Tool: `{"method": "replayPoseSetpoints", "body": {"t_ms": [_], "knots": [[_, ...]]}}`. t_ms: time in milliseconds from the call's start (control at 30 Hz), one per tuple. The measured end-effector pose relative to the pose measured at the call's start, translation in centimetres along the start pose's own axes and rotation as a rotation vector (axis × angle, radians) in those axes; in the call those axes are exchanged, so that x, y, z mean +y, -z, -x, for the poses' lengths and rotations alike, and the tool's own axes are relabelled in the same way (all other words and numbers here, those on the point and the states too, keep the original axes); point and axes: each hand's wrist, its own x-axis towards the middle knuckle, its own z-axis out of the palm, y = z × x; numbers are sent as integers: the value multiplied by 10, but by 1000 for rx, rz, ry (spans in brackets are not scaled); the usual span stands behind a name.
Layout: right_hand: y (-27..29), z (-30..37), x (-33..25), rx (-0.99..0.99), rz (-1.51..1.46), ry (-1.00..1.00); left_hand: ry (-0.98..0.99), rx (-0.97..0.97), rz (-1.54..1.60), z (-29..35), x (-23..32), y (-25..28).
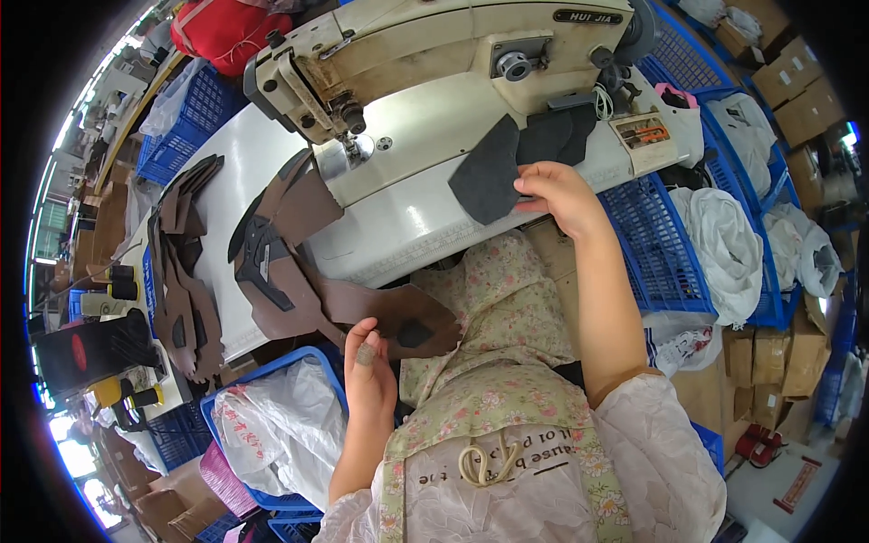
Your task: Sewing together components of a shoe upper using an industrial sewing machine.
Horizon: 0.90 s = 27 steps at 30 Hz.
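My right hand (561,197) pinches the lower right edge of a flat black panel (487,172) between thumb and fingers, over the machine bed. More dark pieces (554,136) lie stacked just behind it. My left hand (369,376), a wrapping round one finger, is closed at the near edge of a brown leather piece (389,308) with a small black patch. That piece reaches past the table edge over my lap. Brown and black shoe-upper-like pieces (276,244) lie joined to or beneath it. The needle area (348,149) of the sewing machine (407,59) stands beyond.
Another pile of brown pieces (186,271) hangs over the white table's (371,231) left end. Below it stands a blue basket (213,416) holding a white plastic bag (281,425). Blue crates (656,244) with white sacks line the right side. Thread cones (122,282) stand at left.
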Motion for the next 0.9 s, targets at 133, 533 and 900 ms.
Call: {"method": "replayPoseSetpoints", "body": {"t_ms": [133, 533, 900], "knots": [[-12, 3, 5, -33, -89, 29, 20, 17, -15, 3, 3, -3], [-95, 52, 17, -575, 336, 141, 40, -119, 25, -3, -2, -13], [5, 5, 23, 401, 208, -16, 67, -81, 156, 0, 0, -10]]}}
